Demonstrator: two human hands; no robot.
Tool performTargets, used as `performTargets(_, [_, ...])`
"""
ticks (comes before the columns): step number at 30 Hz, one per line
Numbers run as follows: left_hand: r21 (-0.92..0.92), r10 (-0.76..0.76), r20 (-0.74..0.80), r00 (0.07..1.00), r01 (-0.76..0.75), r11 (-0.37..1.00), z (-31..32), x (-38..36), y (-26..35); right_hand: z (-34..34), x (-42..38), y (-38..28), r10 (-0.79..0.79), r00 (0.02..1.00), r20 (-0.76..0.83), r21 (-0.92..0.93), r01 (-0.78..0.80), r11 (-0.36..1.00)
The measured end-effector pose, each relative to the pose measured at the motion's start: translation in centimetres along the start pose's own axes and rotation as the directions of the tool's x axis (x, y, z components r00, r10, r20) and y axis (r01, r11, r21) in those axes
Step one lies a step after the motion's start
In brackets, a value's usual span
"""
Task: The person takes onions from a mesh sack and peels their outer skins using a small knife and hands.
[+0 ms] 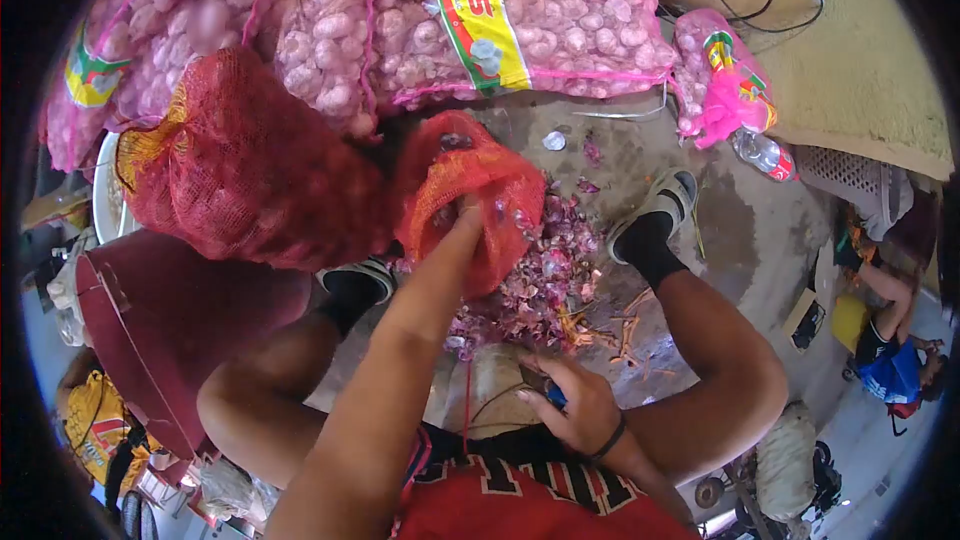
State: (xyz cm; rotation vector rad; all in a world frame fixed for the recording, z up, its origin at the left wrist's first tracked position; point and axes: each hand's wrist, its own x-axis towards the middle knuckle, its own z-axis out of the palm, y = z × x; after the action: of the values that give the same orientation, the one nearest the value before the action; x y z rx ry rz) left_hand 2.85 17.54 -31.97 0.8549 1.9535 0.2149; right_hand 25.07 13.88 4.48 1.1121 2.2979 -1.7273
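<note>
My left arm stretches forward, and my left hand [468, 208] is inside the mouth of a red mesh bag [500, 265], its fingers hidden by the netting. Purple bulbs show dimly within that bag. Close to my lap, my right hand [578, 405] is closed, with a small blue object [556, 397] showing between thumb and fingers; I cannot tell its kind. Beneath that hand is a pale rounded sack or seat [490, 390]. Loose purple onion skins [545, 290] are heaped on the floor between my feet.
A full red mesh sack [250, 170] leans at the left beside a maroon covered container [170, 330]. Pink net sacks of garlic [570, 30] line the back. A plastic bottle [765, 155] lies at the right. Other people sit at the far right [890, 360] and far left [95, 420].
</note>
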Motion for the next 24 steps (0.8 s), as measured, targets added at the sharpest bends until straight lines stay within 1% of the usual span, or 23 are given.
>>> performTargets(3, [0.005, -0.016, -0.015, 1.0, 0.016, 1.0, 0.5, -0.1, 0.9, -0.3, 0.2, -0.3, -0.004, 1.0, 0.017, -0.019, 0.004, 1.0])
performTargets(6, [0.002, -0.028, -0.023, 0.999, 0.028, 1.0, 0.5, -0.3, 1.3, -0.6, 0.1, -0.7, 0.134, 0.987, 0.089, -0.013, -0.133, 0.991])
performTargets(9, [-0.004, -0.033, -0.029, 0.999, 0.032, 0.999, 0.0, -0.7, 1.3, -0.1, 0.1, 0.0, 0.033, 0.999, 0.043, -0.005, -0.033, 0.999])
performTargets(12, [-0.026, -0.045, -0.027, 0.999, 0.044, 0.999, -1.1, -0.7, 1.3, -0.2, 0.2, -0.4, 0.035, 0.997, 0.065, 0.02, -0.036, 0.999])
performTargets(15, [-0.052, -0.058, -0.023, 0.998, 0.057, 0.997, -2.2, -0.6, 1.4, -0.2, 0.0, -0.4, 0.058, 0.996, 0.062, -0.019, -0.057, 0.998])
performTargets(18, [-0.07, -0.077, -0.027, 0.997, 0.075, 0.995, -3.2, -0.9, 1.7, -0.1, -0.1, -0.4, 0.067, 0.995, 0.076, -0.019, -0.066, 0.998])
performTargets(20, [-0.088, -0.092, -0.024, 0.995, 0.089, 0.992, -4.0, -1.3, 2.2, 0.1, -0.2, -0.1, 0.041, 0.996, 0.077, -0.033, -0.039, 0.999])
performTargets(21, [-0.103, -0.1, -0.024, 0.995, 0.097, 0.99, -4.6, -1.7, 2.5, 0.1, -0.3, -0.1, 0.026, 0.997, 0.074, -0.044, -0.023, 0.999])
performTargets(24, [-0.163, -0.125, -0.013, 0.992, 0.122, 0.979, -6.7, -5.2, 1.9, -0.8, -0.5, -1.5, 0.052, 0.998, 0.036, -0.051, -0.05, 0.997])
